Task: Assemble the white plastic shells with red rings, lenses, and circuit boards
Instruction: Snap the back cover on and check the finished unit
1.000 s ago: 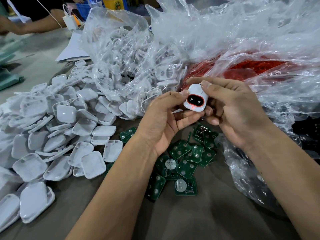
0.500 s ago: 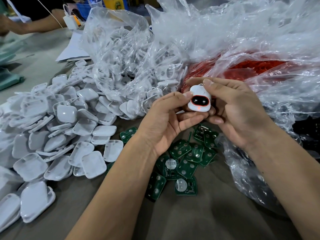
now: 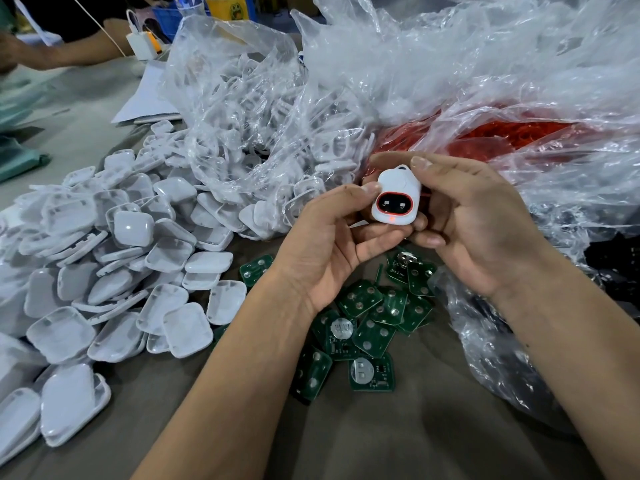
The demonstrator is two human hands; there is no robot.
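White plastic shell (image 3: 396,195) with red ring and dark lens: we pinched it between left hand (image 3: 332,244) and right hand (image 3: 474,226), above scattered green circuit boards (image 3: 367,323).

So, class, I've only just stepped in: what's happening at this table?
A person is putting together small gadgets by hand. Both the left hand and the right hand grip one white shell, held above the table, with a red ring and dark lens already showing in its front. Green circuit boards lie scattered below the hands, loose white shell halves are heaped to the left, and a clear bag of red rings sits behind.
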